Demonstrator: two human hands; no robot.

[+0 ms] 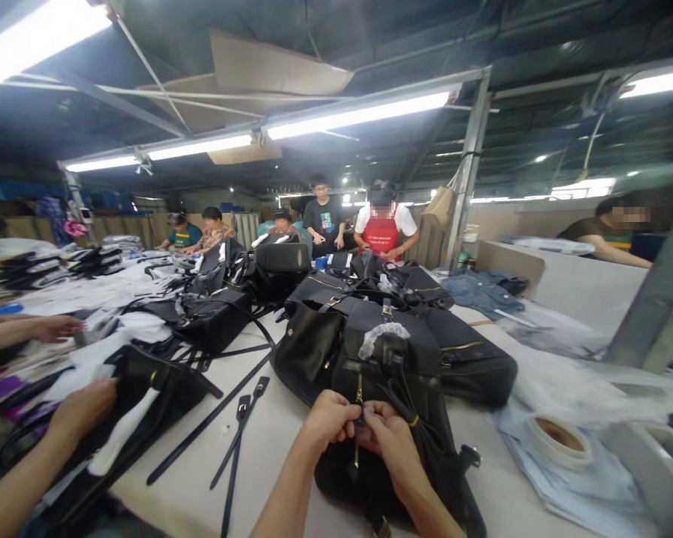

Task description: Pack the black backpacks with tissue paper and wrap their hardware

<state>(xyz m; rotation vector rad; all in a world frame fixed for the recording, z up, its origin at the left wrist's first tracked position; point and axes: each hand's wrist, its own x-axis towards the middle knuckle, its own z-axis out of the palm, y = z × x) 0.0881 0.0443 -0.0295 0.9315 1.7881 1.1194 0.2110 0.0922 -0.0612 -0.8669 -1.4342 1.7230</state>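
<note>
My left hand [332,424] and my right hand [391,441] meet over a black handbag [336,482] lying on the table in front of me. Fingertips of both are pinched together at the pull of its gold zipper [360,385], which my fingers partly cover. A bundle of black straps [426,441], tied with a yellow band, lies on the bag beside my right hand. Clear plastic wrap [382,338] covers a handle just beyond my hands.
Loose black straps [238,441] lie left of my hands. At far left, a co-worker's hand [93,403] rests on another black bag [162,407]. More black bags [476,359] are heaped ahead. A tape roll [558,441] stands on plastic sheets at right. Several people work across the table.
</note>
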